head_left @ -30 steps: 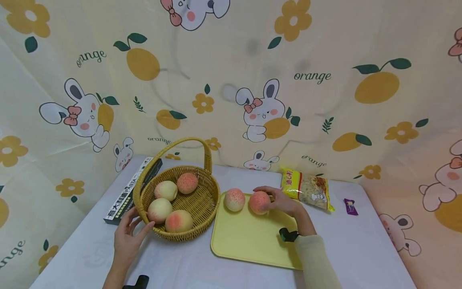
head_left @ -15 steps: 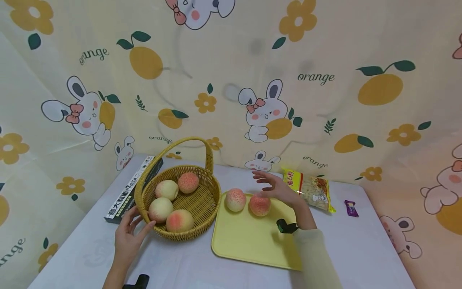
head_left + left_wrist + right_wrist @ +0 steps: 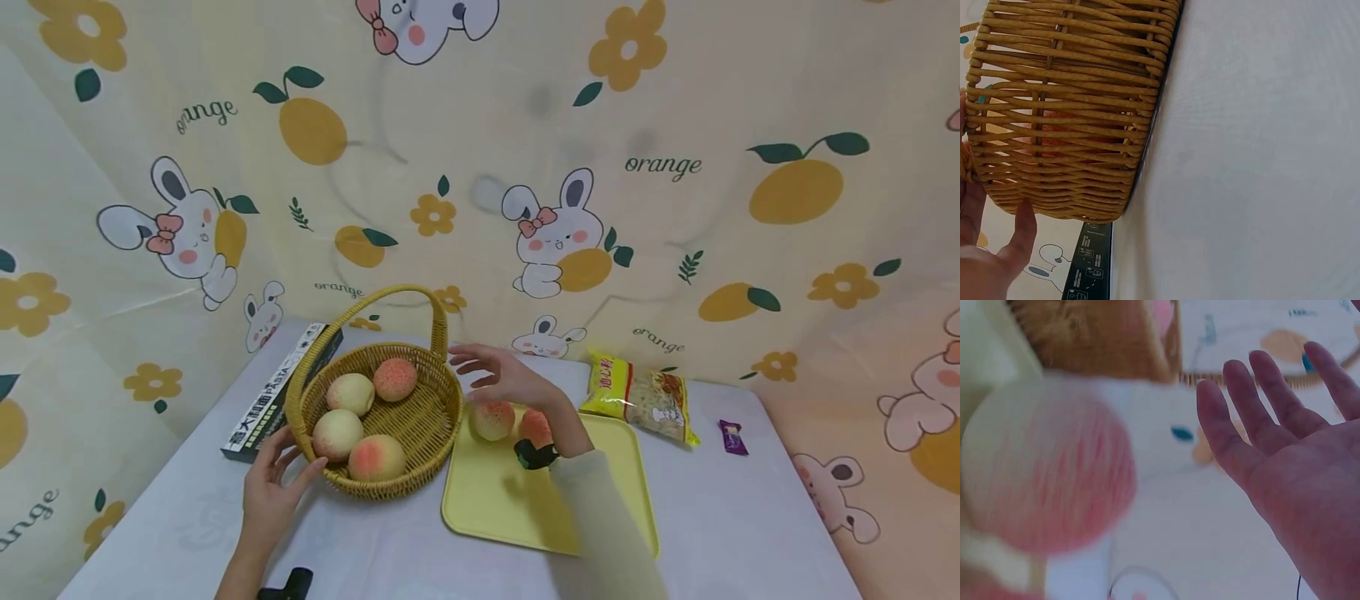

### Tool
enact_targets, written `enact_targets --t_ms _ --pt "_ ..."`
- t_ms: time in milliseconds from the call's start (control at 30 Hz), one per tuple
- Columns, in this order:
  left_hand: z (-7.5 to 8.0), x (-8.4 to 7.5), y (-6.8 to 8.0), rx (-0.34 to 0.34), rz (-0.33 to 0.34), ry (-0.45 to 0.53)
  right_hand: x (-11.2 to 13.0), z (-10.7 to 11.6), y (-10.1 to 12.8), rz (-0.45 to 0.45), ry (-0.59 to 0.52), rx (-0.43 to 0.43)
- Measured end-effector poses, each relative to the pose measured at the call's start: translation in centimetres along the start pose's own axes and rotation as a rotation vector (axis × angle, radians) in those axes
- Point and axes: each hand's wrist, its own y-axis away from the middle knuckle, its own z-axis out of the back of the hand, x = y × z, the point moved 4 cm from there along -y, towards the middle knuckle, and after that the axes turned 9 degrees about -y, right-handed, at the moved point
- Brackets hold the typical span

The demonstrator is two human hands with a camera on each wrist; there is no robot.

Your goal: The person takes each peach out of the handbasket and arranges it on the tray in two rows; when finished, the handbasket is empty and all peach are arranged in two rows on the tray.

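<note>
My left hand (image 3: 272,492) grips the near left rim of a yellow wicker basket (image 3: 416,417) with a tall arched handle. In the left wrist view its thumb lies against the basket's woven wall (image 3: 1066,119). Several peaches (image 3: 377,458) sit inside the basket. To its right, a yellow tray (image 3: 487,504) bears two peaches, one pinkish-white (image 3: 494,422) and one redder (image 3: 536,427), partly covered by my right wrist. My right hand (image 3: 510,379) hovers above them near the basket's right side, holding nothing. In the right wrist view its fingers are spread apart, beside a blurred peach (image 3: 1047,469).
A black pasta box (image 3: 258,417) lies left of the basket, partly behind it. Behind the tray's right side is a yellow and clear snack bag (image 3: 641,396). A small purple wrapped candy (image 3: 732,437) lies farther right. A patterned cloth (image 3: 465,167) hangs behind the table.
My right hand has let go of the redder peach on the tray, lifted off and moved left toward the basket. The left hand stays on the basket rim.
</note>
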Motion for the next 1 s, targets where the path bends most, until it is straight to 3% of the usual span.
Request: enact_targets --t_ms 267,600,1000 --pt "-0.1 -0.1 0.0 0.011 0.002 -0.001 -0.4 -3.6 -3.6 -0.046 0.069 0.151" --pt "0.2 0.2 -0.2 0.014 0.003 -0.002 -1.4 -7.8 -6.3 -0.109 0.1 0.404" --pt "0.2 0.2 -0.2 0.015 0.018 -0.009 -1.8 -10.2 -8.6 -0.217 0.129 0.581"
